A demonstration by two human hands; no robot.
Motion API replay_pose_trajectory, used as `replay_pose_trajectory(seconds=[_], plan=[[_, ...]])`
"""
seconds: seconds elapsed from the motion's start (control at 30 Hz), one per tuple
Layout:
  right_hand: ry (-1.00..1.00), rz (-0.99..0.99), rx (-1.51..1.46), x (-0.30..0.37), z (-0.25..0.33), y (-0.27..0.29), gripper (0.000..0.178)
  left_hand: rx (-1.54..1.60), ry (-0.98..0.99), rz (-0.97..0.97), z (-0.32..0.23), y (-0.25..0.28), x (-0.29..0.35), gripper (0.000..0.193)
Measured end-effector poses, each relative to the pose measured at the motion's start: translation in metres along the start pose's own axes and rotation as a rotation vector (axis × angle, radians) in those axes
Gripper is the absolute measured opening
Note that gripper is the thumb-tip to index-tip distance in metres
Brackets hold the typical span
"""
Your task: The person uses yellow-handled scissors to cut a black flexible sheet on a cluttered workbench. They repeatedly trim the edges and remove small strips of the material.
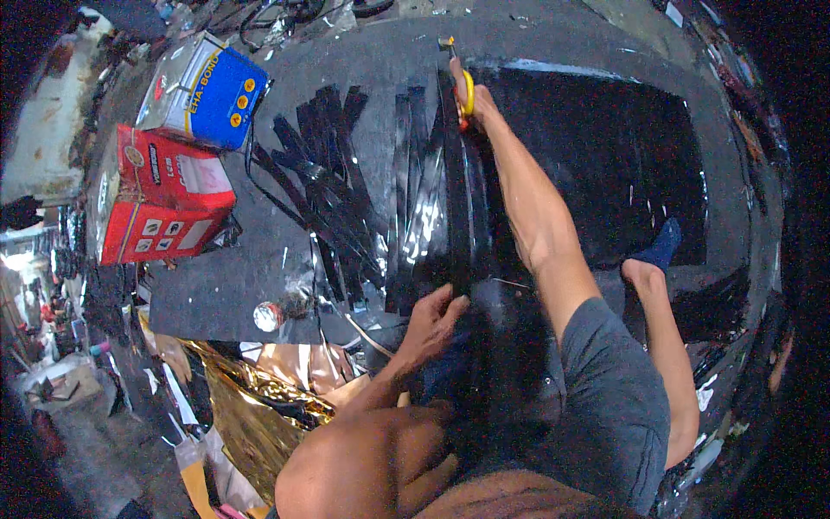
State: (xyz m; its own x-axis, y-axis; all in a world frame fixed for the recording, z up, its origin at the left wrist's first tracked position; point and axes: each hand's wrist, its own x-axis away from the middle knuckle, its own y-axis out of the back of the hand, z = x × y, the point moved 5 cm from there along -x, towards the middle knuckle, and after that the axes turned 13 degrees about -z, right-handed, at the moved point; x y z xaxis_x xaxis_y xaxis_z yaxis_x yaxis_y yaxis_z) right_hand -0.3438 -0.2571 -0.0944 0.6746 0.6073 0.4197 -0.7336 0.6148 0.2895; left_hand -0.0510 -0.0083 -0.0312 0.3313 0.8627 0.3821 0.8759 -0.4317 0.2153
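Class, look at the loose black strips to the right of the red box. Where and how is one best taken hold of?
Probably by a far end, pinched from above between thumb and fingertip. The black strips lie flat and fan apart at their far ends, but cross and overlap toward the middle, where a grip could catch several.

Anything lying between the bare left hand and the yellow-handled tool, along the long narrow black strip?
Nothing visible lies across the long narrow black strip between the left hand and the yellow-handled tool in the right hand. The loose pile of flat shiny black strips lies off to the left.
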Motion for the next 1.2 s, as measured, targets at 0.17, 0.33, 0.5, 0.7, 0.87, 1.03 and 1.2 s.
replay_pose_trajectory(seconds=[0.17,0.33,0.5,0.7,0.87,1.03,1.2], plan=[[0.017,0.117,-0.024,-0.008,0.005,0.035,0.077,-0.530,-0.096,-0.253,0.052,0.043,-0.017,0.041],[-0.118,0.173,-0.116,0.093,-0.062,0.090,0.074,-0.545,-0.559,-0.270,0.011,0.002,-0.038,0.064],[-0.197,0.215,-0.236,0.251,-0.126,0.133,0.073,-0.055,0.055,-0.188,0.067,-0.067,-0.084,0.057],[-0.529,0.224,-0.317,0.387,-0.180,0.162,0.067,-0.127,0.032,-0.173,0.046,-0.084,-0.099,0.025],[-0.647,0.286,-0.163,0.437,-0.198,0.152,0.077,0.013,0.164,-0.070,0.056,-0.070,-0.106,0.011],[-0.674,0.377,-0.138,0.440,-0.223,0.133,0.084,-0.020,0.173,-0.069,0.049,-0.073,-0.104,0.011],[-0.599,0.342,-0.292,0.410,-0.238,0.110,0.083,-0.052,0.197,-0.098,0.048,-0.067,-0.107,0.012]])
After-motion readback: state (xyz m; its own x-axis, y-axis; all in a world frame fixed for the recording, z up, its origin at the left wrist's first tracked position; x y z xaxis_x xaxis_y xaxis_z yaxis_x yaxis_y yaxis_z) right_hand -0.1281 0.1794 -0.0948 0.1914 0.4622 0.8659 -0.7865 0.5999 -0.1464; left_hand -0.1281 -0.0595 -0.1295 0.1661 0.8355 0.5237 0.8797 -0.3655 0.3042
